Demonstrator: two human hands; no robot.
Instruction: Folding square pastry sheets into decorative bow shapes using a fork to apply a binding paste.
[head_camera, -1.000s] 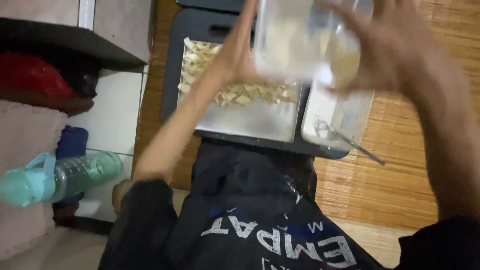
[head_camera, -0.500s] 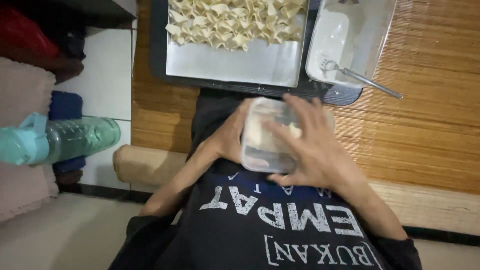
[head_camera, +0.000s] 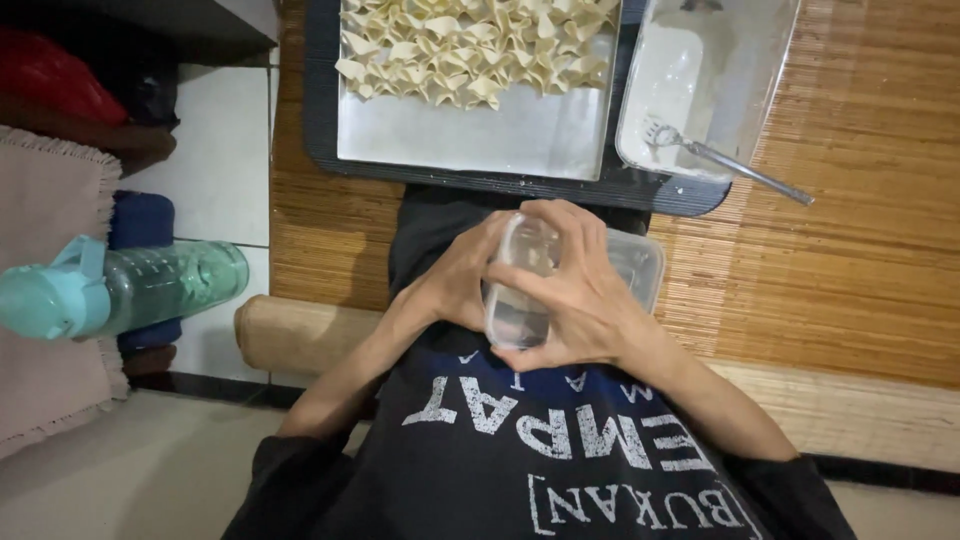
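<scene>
Far left I see a teal-capped green water bottle (head_camera: 110, 290) lying on its side, over a pink fringed rug (head_camera: 45, 290) and a dark blue cloth (head_camera: 140, 222). White tile floor (head_camera: 215, 150) next to it, then the bamboo mat (head_camera: 850, 260) starts.

Top centre: black tray (head_camera: 320, 110) on the mat, carrying a metal baking sheet (head_camera: 470, 140) with rows of folded pale dough pieces (head_camera: 470, 50) across its far part; near part is bare.

Centre, close to my chest: my left hand (head_camera: 455, 280) and right hand (head_camera: 575, 300) are together, both wrapped around a small clear plastic container (head_camera: 520, 290). Left grips its left side, right covers the front with fingers (head_camera: 560, 235) curled over the top edge. Container held above my lap, tilted; contents unclear, looks mostly see-through. Just behind it, a clear plastic lid or second tub (head_camera: 640, 265) sticks out past my right hand; can't tell which.

Right of the sheet: a clear rectangular tub (head_camera: 700, 80) on the tray's right end, a metal fork (head_camera: 725, 160) resting in it, handle over the rim toward the right.
</scene>
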